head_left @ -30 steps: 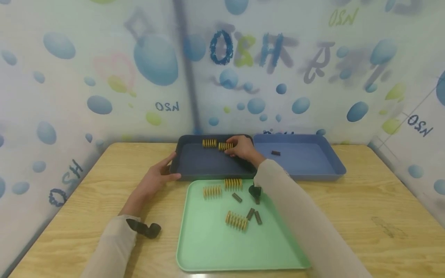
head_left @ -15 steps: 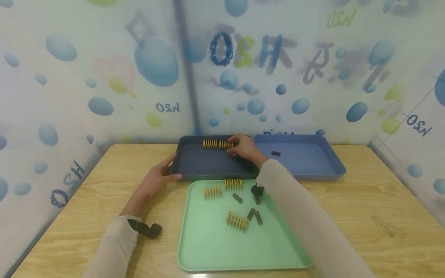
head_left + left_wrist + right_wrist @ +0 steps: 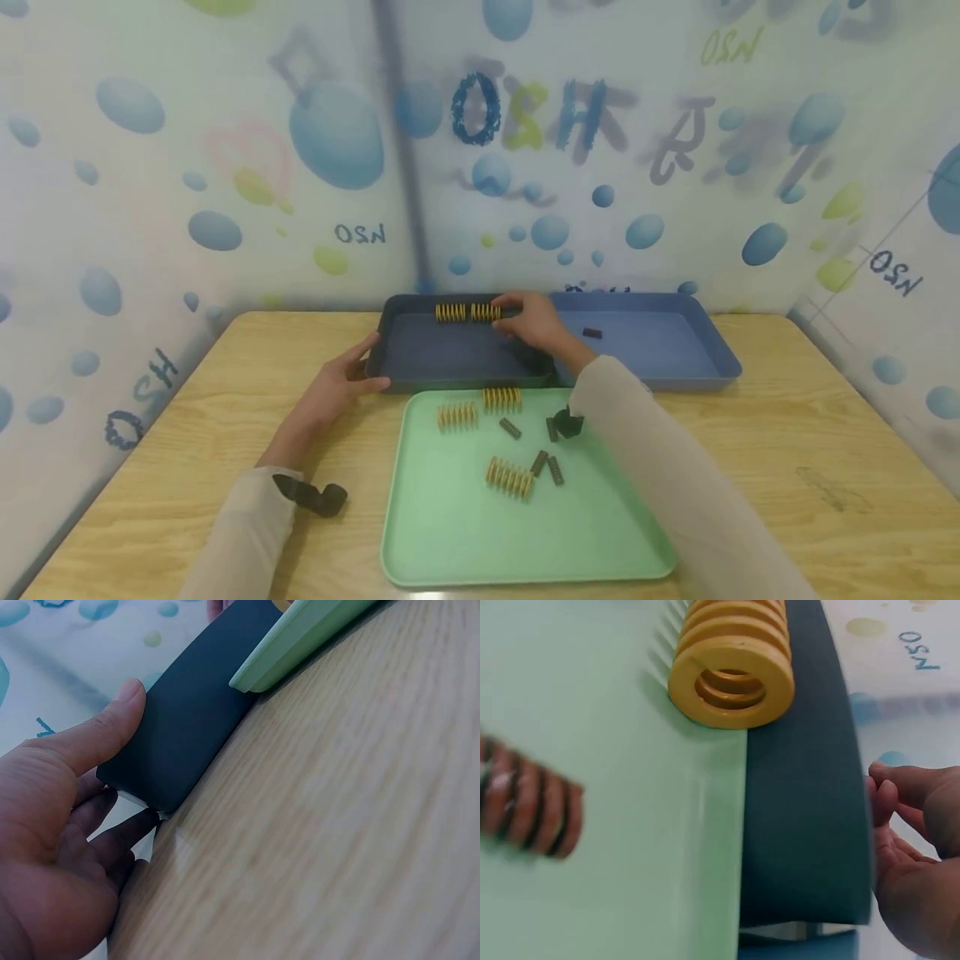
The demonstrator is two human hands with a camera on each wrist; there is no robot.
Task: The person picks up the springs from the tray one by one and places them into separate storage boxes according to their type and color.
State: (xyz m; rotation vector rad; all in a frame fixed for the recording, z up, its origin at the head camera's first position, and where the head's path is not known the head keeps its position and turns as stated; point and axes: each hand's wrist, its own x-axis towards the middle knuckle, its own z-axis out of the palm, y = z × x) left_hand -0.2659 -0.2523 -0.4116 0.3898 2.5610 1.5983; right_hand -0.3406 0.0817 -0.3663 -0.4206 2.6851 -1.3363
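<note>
A dark tray (image 3: 450,354) stands at the back of the table with two yellow springs (image 3: 451,312) lying end to end along its far wall. My right hand (image 3: 525,321) reaches into it and pinches the right end of the second yellow spring (image 3: 486,312). The right wrist view shows that hand's curled fingers (image 3: 900,802) beyond the dark tray's wall (image 3: 802,810); the spring itself is hidden there. My left hand (image 3: 341,383) grips the dark tray's front left corner, thumb (image 3: 90,735) on the wall (image 3: 187,712), fingers below.
A green tray (image 3: 465,533) in front holds three yellow springs (image 3: 510,477) and several small dark springs (image 3: 511,428). A blue tray (image 3: 660,354) at the back right holds one dark spring (image 3: 592,333). Patterned walls close in the wooden table (image 3: 825,467) on three sides.
The right hand has shifted the second yellow spring slightly back, into line with the first along the far wall. The left hand has stayed on the tray corner.
</note>
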